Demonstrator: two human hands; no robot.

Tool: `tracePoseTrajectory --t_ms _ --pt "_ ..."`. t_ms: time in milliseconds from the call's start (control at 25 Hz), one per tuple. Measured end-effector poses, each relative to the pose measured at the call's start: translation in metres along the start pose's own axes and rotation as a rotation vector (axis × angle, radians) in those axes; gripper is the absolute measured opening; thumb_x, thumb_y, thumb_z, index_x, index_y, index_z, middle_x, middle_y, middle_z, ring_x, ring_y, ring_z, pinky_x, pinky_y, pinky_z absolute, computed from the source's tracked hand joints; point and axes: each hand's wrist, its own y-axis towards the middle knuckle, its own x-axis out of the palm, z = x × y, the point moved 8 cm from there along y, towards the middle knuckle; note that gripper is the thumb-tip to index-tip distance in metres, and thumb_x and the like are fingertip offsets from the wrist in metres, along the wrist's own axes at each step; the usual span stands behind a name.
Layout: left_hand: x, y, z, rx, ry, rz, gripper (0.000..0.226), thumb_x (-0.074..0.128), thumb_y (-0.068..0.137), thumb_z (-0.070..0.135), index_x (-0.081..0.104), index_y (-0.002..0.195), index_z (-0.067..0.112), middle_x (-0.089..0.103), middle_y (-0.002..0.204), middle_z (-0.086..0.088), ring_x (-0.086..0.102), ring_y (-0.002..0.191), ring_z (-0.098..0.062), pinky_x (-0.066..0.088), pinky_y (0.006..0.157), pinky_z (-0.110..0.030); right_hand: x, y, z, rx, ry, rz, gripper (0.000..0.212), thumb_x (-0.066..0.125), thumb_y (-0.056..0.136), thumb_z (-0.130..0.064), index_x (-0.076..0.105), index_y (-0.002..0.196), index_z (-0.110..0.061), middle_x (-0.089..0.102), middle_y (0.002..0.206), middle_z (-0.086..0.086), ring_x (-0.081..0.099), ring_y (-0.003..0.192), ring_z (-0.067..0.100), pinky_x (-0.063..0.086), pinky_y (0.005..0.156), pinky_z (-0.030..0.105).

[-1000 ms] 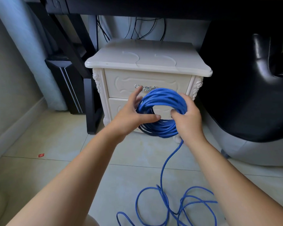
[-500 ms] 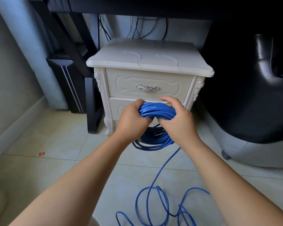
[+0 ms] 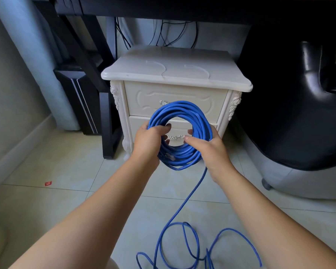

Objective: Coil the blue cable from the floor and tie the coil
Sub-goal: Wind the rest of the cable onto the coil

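The blue cable [image 3: 179, 108] is held as a round coil in the middle of the frame, in front of the drawers of a white bedside cabinet [image 3: 175, 74]. Its left side is gripped by the left hand [image 3: 146, 142], fingers curled through the opening; its lower right side is grasped by the right hand [image 3: 213, 150]. From the coil's bottom a loose length [image 3: 189, 193] is trailed down to the tiled floor [image 3: 56, 167] and spread in loops at the lower centre.
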Motion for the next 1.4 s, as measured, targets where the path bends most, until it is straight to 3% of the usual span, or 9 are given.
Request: tracePoseTrajectory --t_ms 200,360,560,680,760,1000,1080,1240,1400 --pt "-0.007 -0.001 -0.008 -0.053 -0.101 0.069 0.022 0.065 0.086 0.009 0.062 0.109 0.009 0.055 0.083 -0.005 0.057 0.082 -0.019 0.052 0.091 -0.044 0.013 -0.009 0.008 0.083 0.085 -0.034 0.034 0.075 0.083 -0.019 0.059 0.113 -0.017 0.070 0.108 0.008 0.072 0.085 0.015 0.059 0.076 0.033" --pt "0.000 -0.005 -0.017 -0.079 -0.115 0.027 0.031 0.065 0.088 0.010 0.060 0.118 0.006 0.057 0.082 -0.003 0.059 0.082 -0.017 0.053 0.090 -0.043 0.007 -0.007 0.013 0.121 0.149 0.056 0.020 0.070 0.082 -0.008 0.063 0.100 -0.013 0.071 0.079 0.001 0.072 0.074 0.015 0.055 0.076 0.036" --pt "0.014 -0.006 -0.013 -0.081 0.090 -0.157 0.025 0.067 0.086 0.010 0.062 0.111 0.010 0.065 0.087 -0.005 0.066 0.088 -0.020 0.054 0.089 -0.044 -0.008 0.003 0.006 0.092 0.203 0.121 0.034 0.062 0.073 0.004 0.065 0.097 -0.020 0.063 0.084 0.004 0.070 0.096 0.034 0.054 0.089 0.048" --pt "0.017 -0.004 0.007 0.095 0.280 -0.205 0.031 0.071 0.084 0.012 0.062 0.113 0.014 0.066 0.090 0.000 0.065 0.085 -0.017 0.052 0.080 -0.032 -0.017 0.008 -0.002 0.013 0.094 0.154 0.034 0.065 0.063 -0.003 0.063 0.088 -0.025 0.059 0.076 0.000 0.067 0.084 0.029 0.054 0.083 0.048" --pt "0.021 -0.006 0.020 0.274 0.398 -0.250 0.048 0.074 0.081 0.011 0.057 0.124 0.024 0.068 0.100 0.007 0.067 0.087 -0.007 0.052 0.078 -0.020 -0.018 0.007 -0.013 -0.093 -0.077 0.148 0.039 0.065 0.069 0.001 0.062 0.091 -0.031 0.060 0.078 -0.006 0.059 0.074 0.016 0.049 0.072 0.038" --pt "0.035 -0.016 0.030 0.730 0.975 -0.344 0.071 0.073 0.075 0.013 0.047 0.139 0.029 0.045 0.135 0.008 0.051 0.109 -0.002 0.038 0.093 -0.010 0.003 -0.002 -0.032 -0.387 -0.535 0.067 0.053 0.060 0.070 0.007 0.063 0.115 -0.022 0.052 0.103 -0.008 0.054 0.091 0.013 0.045 0.080 0.025" --pt "0.035 -0.016 0.029 0.752 1.027 -0.341 0.062 0.072 0.076 0.014 0.052 0.133 0.026 0.051 0.129 0.007 0.053 0.105 -0.005 0.039 0.089 -0.012 0.008 -0.004 -0.037 -0.458 -0.641 0.048 0.053 0.060 0.070 0.005 0.064 0.116 -0.022 0.050 0.101 -0.008 0.054 0.087 0.014 0.045 0.076 0.028" --pt "0.030 -0.012 0.026 0.633 1.012 -0.293 0.027 0.069 0.077 0.011 0.061 0.101 0.021 0.066 0.085 0.007 0.060 0.075 -0.012 0.046 0.063 -0.019 0.009 -0.008 -0.039 -0.460 -0.653 0.018 0.054 0.061 0.069 0.005 0.064 0.116 -0.021 0.052 0.103 -0.009 0.054 0.090 0.013 0.044 0.077 0.024" --pt "0.023 -0.008 0.025 0.475 0.774 -0.270 0.024 0.074 0.076 0.008 0.063 0.095 0.019 0.069 0.079 0.001 0.065 0.072 -0.013 0.051 0.066 -0.025 0.003 -0.006 -0.041 -0.393 -0.473 -0.001 0.055 0.071 0.069 -0.004 0.060 0.114 -0.032 0.059 0.111 -0.014 0.058 0.096 0.003 0.045 0.084 0.015"
